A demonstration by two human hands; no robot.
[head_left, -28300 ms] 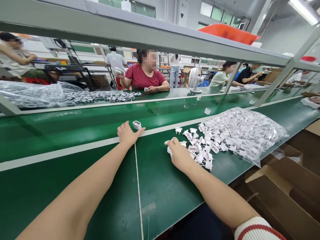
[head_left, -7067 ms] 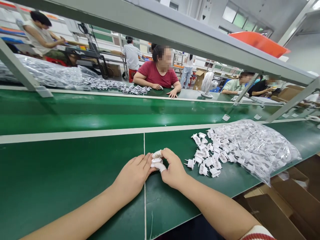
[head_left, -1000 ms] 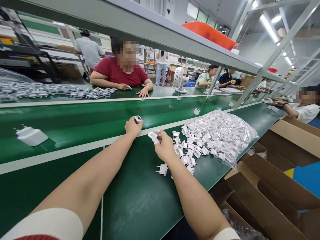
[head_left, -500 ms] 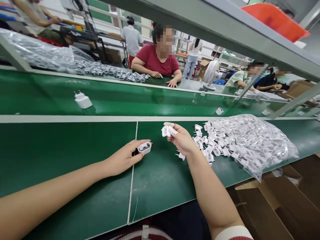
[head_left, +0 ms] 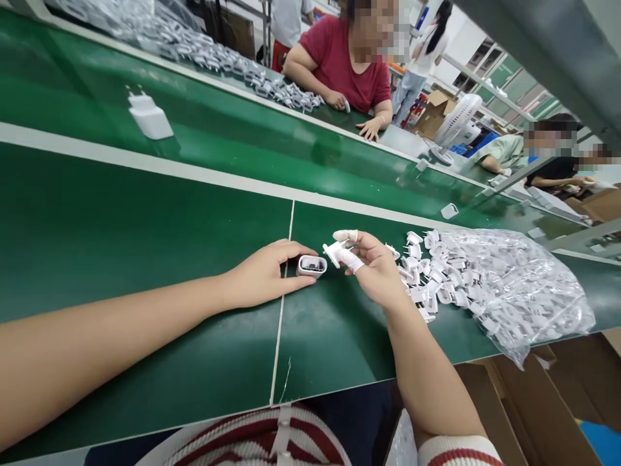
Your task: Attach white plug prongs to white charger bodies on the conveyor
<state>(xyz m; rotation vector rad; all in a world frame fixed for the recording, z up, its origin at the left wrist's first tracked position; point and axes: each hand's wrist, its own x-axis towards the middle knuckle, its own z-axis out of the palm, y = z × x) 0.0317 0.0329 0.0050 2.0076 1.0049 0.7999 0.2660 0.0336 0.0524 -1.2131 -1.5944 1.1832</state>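
Between the thumb and fingers of my left hand (head_left: 269, 272) is a white charger housing (head_left: 312, 274), its open end up and circuit parts showing inside. My right hand (head_left: 371, 262), with white covers on the thumb and a finger, pinches a white plug cap (head_left: 332, 254) with metal pins. The cap is tilted, just right of the housing and apart from it. Right of my right hand lies a heap of loose white plug caps (head_left: 439, 275), which spills from a clear plastic bag (head_left: 543, 291).
An assembled white charger (head_left: 149, 116) lies on the green belt (head_left: 233, 155) beyond the bench ledge. Another white housing (head_left: 449, 210) sits farther right on it. A co-worker in a red shirt (head_left: 339, 58) sits across. Cardboard boxes (head_left: 528, 401) stand below the bench at right.
The plug cap in my right hand has come close to the housing and turned. My left hand still holds the housing. The camera view has tilted and shifted.
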